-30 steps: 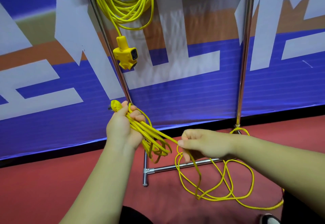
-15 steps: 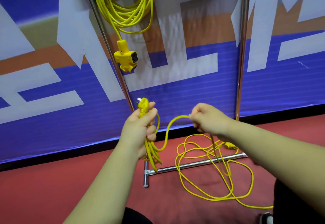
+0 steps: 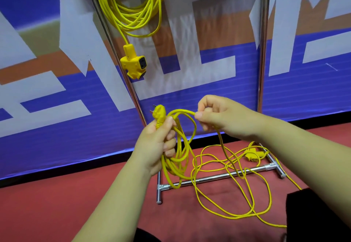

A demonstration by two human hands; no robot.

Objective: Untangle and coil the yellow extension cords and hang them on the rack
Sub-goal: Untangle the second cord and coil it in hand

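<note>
Red floor [image 3: 76,213]; left fingers [image 3: 170,137] curl round cord [image 3: 182,110]

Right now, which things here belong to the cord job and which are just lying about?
Job: left hand, right hand, half-coiled cord with slack on the floor, hung coil, rack.
Just there: banner, red floor.

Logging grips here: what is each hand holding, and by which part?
The left hand grips the yellow cord by its gathered loops, just below the plug; the right hand pinches a loose stretch of it.
</note>
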